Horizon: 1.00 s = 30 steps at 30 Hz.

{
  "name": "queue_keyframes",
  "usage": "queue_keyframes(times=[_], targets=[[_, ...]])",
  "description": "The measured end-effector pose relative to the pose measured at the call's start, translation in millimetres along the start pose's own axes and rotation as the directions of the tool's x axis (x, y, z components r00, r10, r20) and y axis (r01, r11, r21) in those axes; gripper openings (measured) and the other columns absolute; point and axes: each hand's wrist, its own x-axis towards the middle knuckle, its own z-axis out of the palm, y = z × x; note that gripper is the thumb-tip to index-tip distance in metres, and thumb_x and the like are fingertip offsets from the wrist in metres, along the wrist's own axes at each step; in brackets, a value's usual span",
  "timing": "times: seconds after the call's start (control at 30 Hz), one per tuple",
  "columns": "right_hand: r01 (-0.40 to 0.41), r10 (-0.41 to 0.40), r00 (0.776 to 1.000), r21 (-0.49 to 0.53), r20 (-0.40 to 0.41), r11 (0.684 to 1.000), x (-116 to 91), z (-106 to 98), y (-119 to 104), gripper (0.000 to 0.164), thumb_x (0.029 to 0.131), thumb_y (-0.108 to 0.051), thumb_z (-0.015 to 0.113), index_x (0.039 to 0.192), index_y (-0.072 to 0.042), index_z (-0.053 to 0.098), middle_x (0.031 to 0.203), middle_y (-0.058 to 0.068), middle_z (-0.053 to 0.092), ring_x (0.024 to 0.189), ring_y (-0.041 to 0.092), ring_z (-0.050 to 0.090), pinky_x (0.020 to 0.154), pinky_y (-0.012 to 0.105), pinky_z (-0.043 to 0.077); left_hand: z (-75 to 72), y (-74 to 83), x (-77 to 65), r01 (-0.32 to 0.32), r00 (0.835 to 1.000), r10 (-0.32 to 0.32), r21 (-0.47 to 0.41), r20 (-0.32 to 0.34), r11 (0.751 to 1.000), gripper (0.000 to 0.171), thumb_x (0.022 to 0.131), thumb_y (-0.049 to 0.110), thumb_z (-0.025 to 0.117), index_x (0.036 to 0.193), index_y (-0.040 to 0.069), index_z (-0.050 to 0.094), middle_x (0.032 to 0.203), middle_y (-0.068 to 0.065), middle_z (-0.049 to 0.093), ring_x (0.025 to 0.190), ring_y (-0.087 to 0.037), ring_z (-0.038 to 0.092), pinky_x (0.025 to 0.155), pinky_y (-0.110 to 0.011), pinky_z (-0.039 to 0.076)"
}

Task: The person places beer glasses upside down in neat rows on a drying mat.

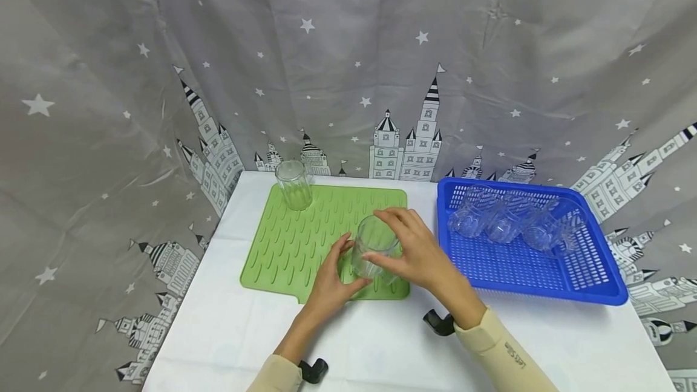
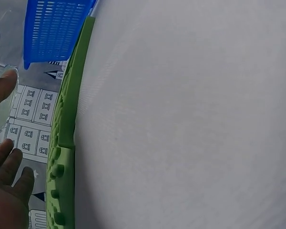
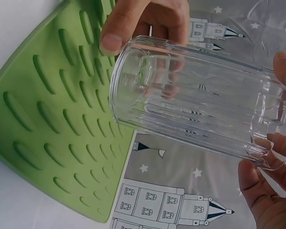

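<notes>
Clear, colourless glass [image 1: 376, 236], lengthwise facets catching light, mat's green showing through; just below frame centre, over green mat [image 1: 294, 247]. Right hand [image 1: 416, 250] pinches its upper end, thumb opposite fingers. Left hand [image 1: 331, 280] stands wide at lower end, fingers relaxed, gripping nothing; thumb contact, I can't tell.

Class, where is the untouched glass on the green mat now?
In the head view, the untouched glass stands at the far left corner of the green mat, before the grey curtain, beyond the left hand.
</notes>
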Motion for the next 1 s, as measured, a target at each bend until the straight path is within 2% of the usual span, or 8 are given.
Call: queue_keyframes(times=[0.17,0.33,0.5,0.7,1.0], targets=[[0.011,-0.011,1.000,-0.001,-0.008,1.000,0,3,-1,0.084,0.084,-0.047,0.091,0.152,-0.010,0.059,0.141,0.012,0.065,0.133,0.029,0.060,0.109,0.048,0.058,-0.3,2.4,-1.6,0.001,1.000,-0.001,-0.016,0.005,1.000,0.108,0.079,0.023,0.098,0.167,0.027,0.035,0.156,-0.004,0.059,0.149,-0.034,0.054,0.125,-0.064,0.043],[0.007,-0.007,1.000,0.003,-0.004,1.000,0,4,-3,0.085,0.084,-0.048,0.091,0.153,-0.012,0.058,0.140,0.011,0.064,0.132,0.027,0.061,0.110,0.047,0.058,1.1,6.7,-3.2,0.015,0.999,-0.013,-0.054,0.029,0.998,0.101,0.081,0.032,0.097,0.164,0.034,0.038,0.159,0.000,0.057,0.150,-0.033,0.053,0.123,-0.065,0.044],[0.015,-0.015,1.000,0.015,0.004,1.000,1,6,-5,0.083,0.086,-0.048,0.090,0.151,-0.009,0.059,0.139,0.011,0.064,0.129,0.026,0.062,0.108,0.047,0.059,2.4,10.1,-4.0,0.038,0.999,-0.036,-0.057,0.028,0.998,0.095,0.083,0.030,0.096,0.161,0.028,0.041,0.155,-0.001,0.059,0.149,-0.033,0.055,0.122,-0.064,0.046],[-0.016,0.016,1.000,0.019,0.021,1.000,1,4,-6,0.082,0.084,-0.048,0.091,0.150,-0.011,0.060,0.138,0.009,0.064,0.129,0.026,0.062,0.106,0.047,0.059,2.8,12.9,-2.9,0.050,0.998,-0.048,-0.054,0.026,0.997,0.086,0.083,0.022,0.095,0.155,0.024,0.049,0.147,0.000,0.063,0.148,-0.029,0.056,0.126,-0.060,0.044],[-0.023,0.022,0.999,0.031,0.030,0.999,1,3,-4,0.081,0.085,-0.046,0.091,0.150,-0.010,0.061,0.139,0.010,0.064,0.129,0.026,0.062,0.106,0.048,0.059,2.8,14.7,-2.2,0.073,0.997,-0.072,-0.036,0.026,0.997,0.085,0.082,0.020,0.096,0.153,0.025,0.050,0.146,0.000,0.064,0.150,-0.030,0.055,0.127,-0.058,0.044]])
